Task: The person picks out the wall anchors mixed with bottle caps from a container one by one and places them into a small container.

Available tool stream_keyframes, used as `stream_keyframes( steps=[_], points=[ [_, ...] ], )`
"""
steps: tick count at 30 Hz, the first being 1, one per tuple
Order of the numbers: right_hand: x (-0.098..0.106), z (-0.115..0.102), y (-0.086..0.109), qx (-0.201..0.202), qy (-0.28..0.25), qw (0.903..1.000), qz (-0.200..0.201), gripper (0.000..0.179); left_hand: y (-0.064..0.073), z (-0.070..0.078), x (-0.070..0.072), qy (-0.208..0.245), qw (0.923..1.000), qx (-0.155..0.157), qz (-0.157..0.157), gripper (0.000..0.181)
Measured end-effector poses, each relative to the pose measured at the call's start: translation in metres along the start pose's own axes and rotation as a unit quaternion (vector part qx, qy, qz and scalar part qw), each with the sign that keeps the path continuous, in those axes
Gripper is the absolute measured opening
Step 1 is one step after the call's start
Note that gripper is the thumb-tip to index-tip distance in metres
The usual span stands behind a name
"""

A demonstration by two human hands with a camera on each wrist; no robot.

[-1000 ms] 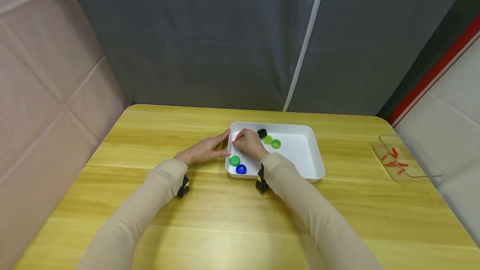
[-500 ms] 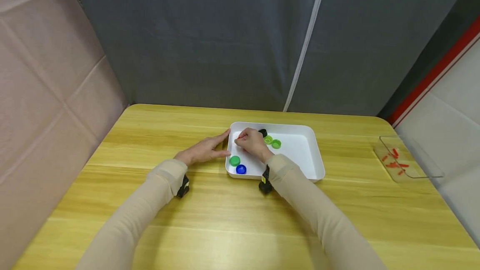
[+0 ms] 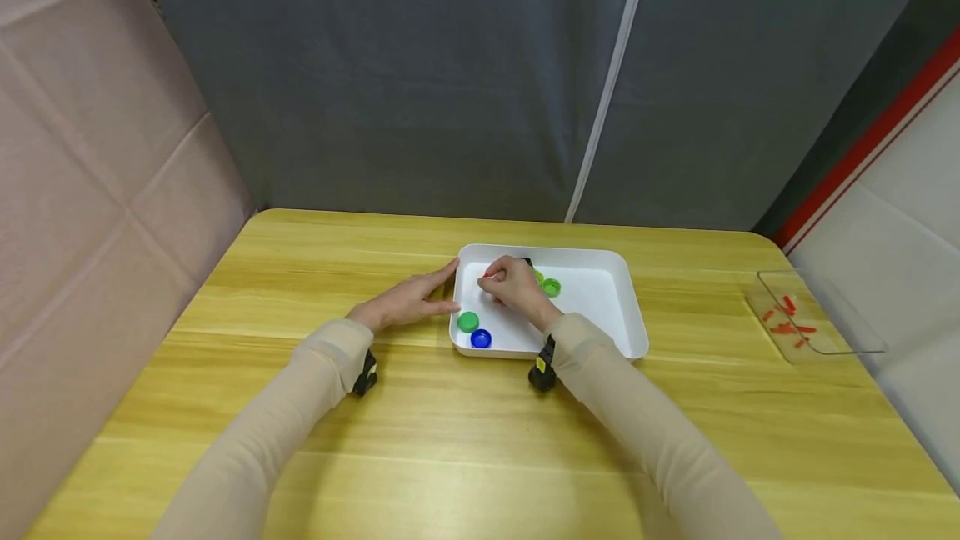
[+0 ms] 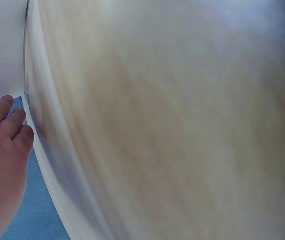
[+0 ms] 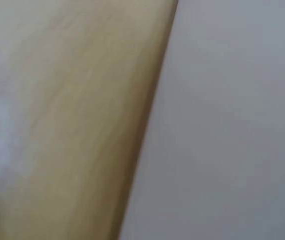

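Observation:
My right hand [image 3: 517, 286] is over the left part of a white tray [image 3: 592, 307], pinching a small red piece [image 3: 486, 276] between thumb and fingers. The piece is mostly hidden. With straight, spread fingers, my left hand [image 3: 408, 300] touches the tray's left rim; the left wrist view catches part of that hand [image 4: 5, 155] at its edge. Inside the tray lie a green cap [image 3: 468, 322], a blue cap [image 3: 481, 338] and a light green cap [image 3: 551, 287]. A second light green cap and a black cap [image 3: 528, 261] are partly behind my right hand.
On the right of the wooden table [image 3: 420, 440] stands a clear box [image 3: 840, 351] holding several red pieces [image 3: 785, 328]. A grey curtain [image 3: 412, 90] hangs behind the table. The right wrist view contains only tabletop and a pale surface [image 5: 222, 120].
My right hand has shifted slightly to the right, still pinching the red piece, and now covers more of the black cap and one light green cap. My left hand has stayed put.

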State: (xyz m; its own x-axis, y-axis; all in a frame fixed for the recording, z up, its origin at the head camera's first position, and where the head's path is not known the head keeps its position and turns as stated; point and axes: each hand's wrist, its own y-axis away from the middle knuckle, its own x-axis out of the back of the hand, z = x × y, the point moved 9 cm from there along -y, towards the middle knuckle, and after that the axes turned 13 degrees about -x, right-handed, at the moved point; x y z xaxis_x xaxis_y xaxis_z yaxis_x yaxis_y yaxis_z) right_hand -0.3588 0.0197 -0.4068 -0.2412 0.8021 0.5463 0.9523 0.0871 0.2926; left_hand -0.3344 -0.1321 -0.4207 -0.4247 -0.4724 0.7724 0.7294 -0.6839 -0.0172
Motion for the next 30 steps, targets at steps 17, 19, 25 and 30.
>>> stream_keyframes(
  steps=[17,19,25,30],
  points=[
    [0.026,0.009,0.014,0.012,-0.050,0.9986,0.009,0.018,0.000,-0.002,-0.001,-0.002,1.0000,0.005,-0.002,0.088],
    [0.030,0.010,0.016,0.012,-0.060,0.9981,0.006,0.018,0.000,-0.003,-0.001,-0.001,1.0000,0.007,-0.002,0.088],
    [0.045,0.008,0.022,0.019,-0.080,0.9966,0.005,0.021,0.000,-0.003,-0.002,-0.001,1.0000,0.009,-0.003,0.087],
    [0.063,0.010,0.025,0.011,-0.105,0.9943,0.015,0.023,0.001,-0.001,-0.001,-0.001,1.0000,0.006,-0.003,0.088]
  ],
)
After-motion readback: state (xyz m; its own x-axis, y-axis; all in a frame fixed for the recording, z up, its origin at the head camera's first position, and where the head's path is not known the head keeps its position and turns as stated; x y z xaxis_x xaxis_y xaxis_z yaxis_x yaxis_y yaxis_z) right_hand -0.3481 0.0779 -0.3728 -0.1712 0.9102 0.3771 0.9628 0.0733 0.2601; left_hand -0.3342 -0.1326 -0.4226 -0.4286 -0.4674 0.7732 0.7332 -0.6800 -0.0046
